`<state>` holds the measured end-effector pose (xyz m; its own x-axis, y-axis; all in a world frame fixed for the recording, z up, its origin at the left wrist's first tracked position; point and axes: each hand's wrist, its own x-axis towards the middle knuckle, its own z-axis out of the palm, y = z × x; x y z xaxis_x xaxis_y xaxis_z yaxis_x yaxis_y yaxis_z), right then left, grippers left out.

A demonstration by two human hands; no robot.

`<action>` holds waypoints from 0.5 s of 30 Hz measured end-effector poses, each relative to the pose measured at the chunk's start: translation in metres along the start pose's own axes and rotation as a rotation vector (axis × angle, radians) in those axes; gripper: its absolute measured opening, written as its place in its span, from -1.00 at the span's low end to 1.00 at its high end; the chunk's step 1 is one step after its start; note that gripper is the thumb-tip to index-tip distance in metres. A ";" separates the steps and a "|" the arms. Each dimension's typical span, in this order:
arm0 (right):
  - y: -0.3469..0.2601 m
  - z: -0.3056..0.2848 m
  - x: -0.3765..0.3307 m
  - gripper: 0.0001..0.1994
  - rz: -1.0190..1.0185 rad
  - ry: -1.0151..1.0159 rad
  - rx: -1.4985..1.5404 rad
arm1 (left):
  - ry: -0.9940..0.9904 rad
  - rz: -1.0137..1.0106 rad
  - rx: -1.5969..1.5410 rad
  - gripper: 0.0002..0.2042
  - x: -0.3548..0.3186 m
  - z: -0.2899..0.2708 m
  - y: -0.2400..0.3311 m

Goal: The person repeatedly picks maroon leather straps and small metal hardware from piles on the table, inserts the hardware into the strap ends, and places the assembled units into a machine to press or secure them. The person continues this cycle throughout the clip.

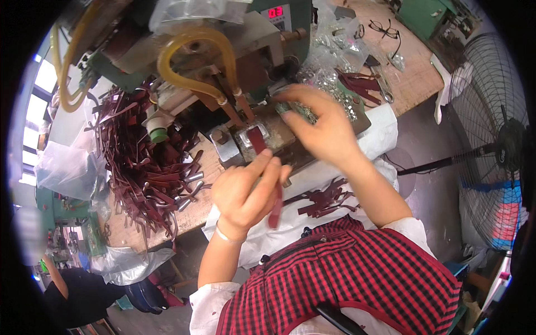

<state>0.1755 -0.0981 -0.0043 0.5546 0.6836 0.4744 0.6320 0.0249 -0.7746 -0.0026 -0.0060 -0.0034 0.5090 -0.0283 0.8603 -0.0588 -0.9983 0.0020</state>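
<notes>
My left hand (245,190) pinches a dark red leather strap (262,151), whose upper end lies on the metal die plate (245,139) of a green press machine (234,50); the lower end hangs below my fingers. My right hand (321,125) reaches across to the right of the die, fingertips on small metal clasps (335,95) heaped on the bench. Whether it grips one I cannot tell.
A big pile of finished dark red straps (145,162) lies left of the machine. More straps (326,201) rest on white cloth in my lap. Yellow hoses (190,61) loop over the press. A standing fan (497,145) is at the right, another person (78,296) at lower left.
</notes>
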 end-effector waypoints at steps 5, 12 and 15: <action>0.111 -0.021 -0.023 -0.76 0.025 0.113 -0.603 | 0.018 0.015 -0.023 -0.75 -0.002 0.009 -0.004; 0.095 -0.014 -0.011 -0.76 -0.245 -0.027 -0.588 | 0.023 -0.005 -0.042 -0.74 -0.004 0.011 -0.005; 0.119 -0.006 0.007 -0.69 -0.460 -0.105 -0.626 | -0.009 -0.080 -0.102 -0.74 -0.005 0.006 0.001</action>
<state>0.2575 -0.0942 -0.0904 0.1288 0.7703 0.6245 0.9907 -0.0723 -0.1152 -0.0003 -0.0075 -0.0110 0.5229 0.0499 0.8509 -0.1051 -0.9869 0.1225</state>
